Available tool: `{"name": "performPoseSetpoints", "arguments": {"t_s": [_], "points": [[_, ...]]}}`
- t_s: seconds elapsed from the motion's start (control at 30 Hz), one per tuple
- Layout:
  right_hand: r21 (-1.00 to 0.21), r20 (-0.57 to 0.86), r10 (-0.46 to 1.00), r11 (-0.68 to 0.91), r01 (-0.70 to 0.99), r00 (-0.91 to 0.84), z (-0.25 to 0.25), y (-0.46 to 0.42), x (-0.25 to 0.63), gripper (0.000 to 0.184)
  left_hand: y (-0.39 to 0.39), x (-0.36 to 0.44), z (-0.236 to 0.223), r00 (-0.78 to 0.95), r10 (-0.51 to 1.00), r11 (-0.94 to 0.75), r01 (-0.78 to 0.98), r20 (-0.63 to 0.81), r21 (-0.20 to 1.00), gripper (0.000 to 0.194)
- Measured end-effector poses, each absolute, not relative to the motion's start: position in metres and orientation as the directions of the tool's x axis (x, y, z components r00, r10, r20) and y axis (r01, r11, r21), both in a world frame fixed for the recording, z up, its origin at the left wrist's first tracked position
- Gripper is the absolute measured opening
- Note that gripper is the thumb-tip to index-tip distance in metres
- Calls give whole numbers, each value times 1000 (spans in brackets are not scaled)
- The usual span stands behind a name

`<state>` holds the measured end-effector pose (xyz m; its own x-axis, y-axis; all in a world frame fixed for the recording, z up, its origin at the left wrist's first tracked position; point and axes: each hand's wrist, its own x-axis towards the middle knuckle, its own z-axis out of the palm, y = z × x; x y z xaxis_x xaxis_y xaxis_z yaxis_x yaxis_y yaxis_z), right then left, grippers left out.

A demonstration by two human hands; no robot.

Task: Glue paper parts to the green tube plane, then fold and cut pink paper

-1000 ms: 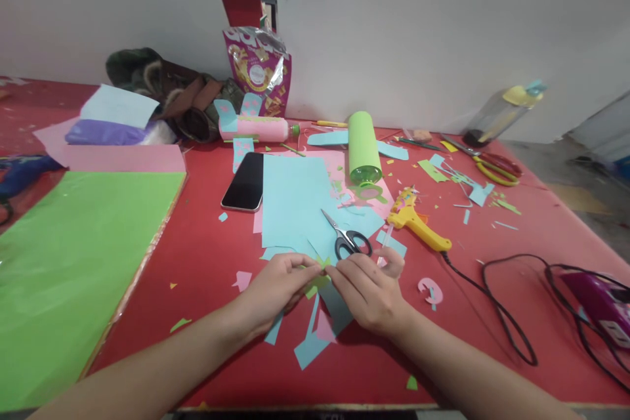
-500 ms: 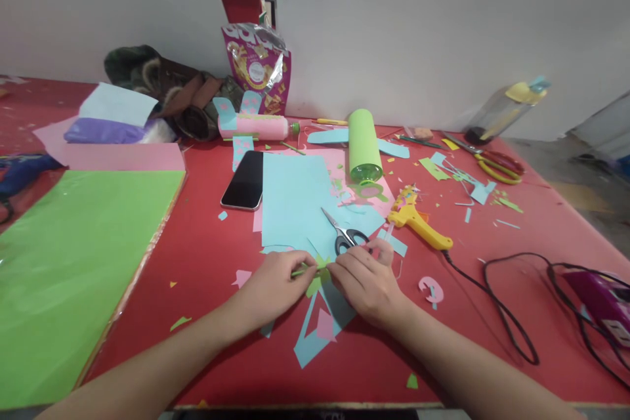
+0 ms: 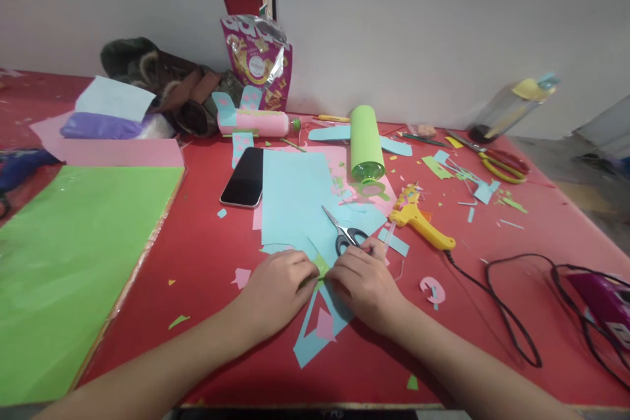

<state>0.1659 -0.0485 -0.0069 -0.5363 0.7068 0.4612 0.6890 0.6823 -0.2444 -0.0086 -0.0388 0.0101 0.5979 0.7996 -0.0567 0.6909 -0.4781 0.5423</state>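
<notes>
My left hand (image 3: 278,289) and my right hand (image 3: 363,285) meet knuckle to knuckle low on the red table (image 3: 207,262). Both are closed, pinching one small green paper piece (image 3: 321,267) between their fingertips; most of it is hidden by the fingers. Blue paper offcuts (image 3: 308,341) and a pink scrap (image 3: 325,326) lie under the hands. Black-handled scissors (image 3: 344,233) rest just beyond my right hand on a light blue paper sheet (image 3: 295,197).
A phone (image 3: 243,178), a green-wrapped bottle (image 3: 365,143), a pink-wrapped bottle (image 3: 256,123), a yellow glue gun (image 3: 418,216) with black cable (image 3: 502,308), red-yellow scissors (image 3: 497,164), a snack bag (image 3: 258,62) and a large green sheet (image 3: 73,256) lie around.
Both hands have drawn closer together over the green piece, which shows less than before. The view has tilted slightly down.
</notes>
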Motion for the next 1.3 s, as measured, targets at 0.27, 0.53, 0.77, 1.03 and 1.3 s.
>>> {"name": "performPoseSetpoints", "arguments": {"t_s": [0.27, 0.53, 0.77, 1.03, 1.3], "points": [[-349, 393, 756, 649, 676, -523, -4, -48, 166, 22, -45, -4, 13, 571, 808, -454, 760, -146, 465, 25], [-363, 325, 779, 626, 690, -536, 2, -50, 166, 20, -47, -4, 16, 582, 792, -461, 769, -186, 442, 27], [-335, 357, 776, 626, 704, -520, 1, -52, 164, 24, -48, -3, 14, 563, 812, -419, 745, -153, 519, 25], [-196, 400, 725, 665, 721, -560, -4, -56, 164, 26, -44, -3, 16, 492, 851, -253, 692, -185, 676, 15], [-411, 352, 833, 548, 729, -427, -2, -58, 160, 22, -46, -4, 15, 525, 826, -309, 725, -204, 615, 24]]}}
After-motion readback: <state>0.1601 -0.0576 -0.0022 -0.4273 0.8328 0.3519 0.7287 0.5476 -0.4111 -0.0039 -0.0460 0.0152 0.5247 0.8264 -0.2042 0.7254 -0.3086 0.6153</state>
